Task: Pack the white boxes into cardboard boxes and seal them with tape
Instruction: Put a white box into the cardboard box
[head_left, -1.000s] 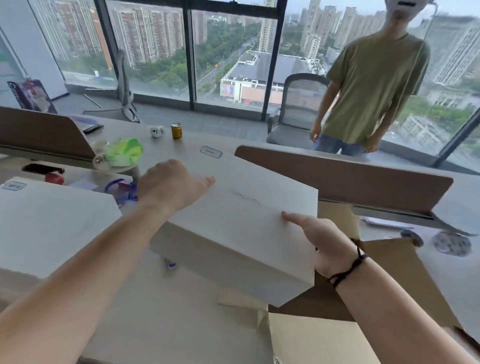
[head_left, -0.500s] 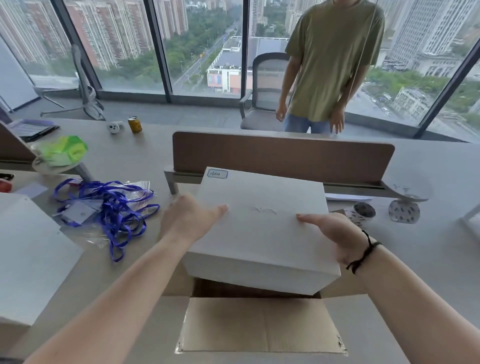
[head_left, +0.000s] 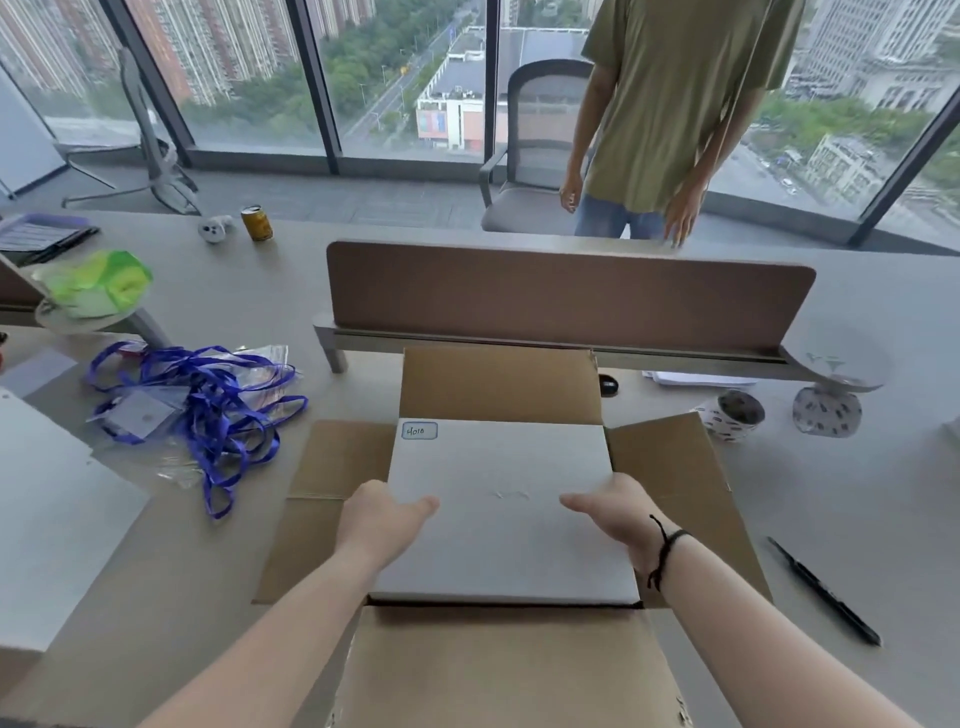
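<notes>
A white box (head_left: 498, 467) with a small label at its far left corner sits down inside an open cardboard box (head_left: 498, 384) whose four flaps are spread outward. My left hand (head_left: 379, 519) grips the white box's left edge, thumb on the lid. My right hand (head_left: 618, 512) grips its right edge the same way, a black cord around the wrist. Another white box (head_left: 47, 519) lies at the left of the table. Two rolls of printed tape (head_left: 730, 415) stand to the right, behind the cardboard box.
Blue lanyards (head_left: 208, 410) with plastic bags lie left of the cardboard box. A black pen (head_left: 826, 592) lies at the right. A brown desk divider (head_left: 566, 291) stands behind the box. Beyond it stands a person (head_left: 670, 104) by a chair; a can (head_left: 256, 223) stands far left.
The white box has gone from held above the table down into the cardboard box, with both hands still on its sides. The view has tilted downward.
</notes>
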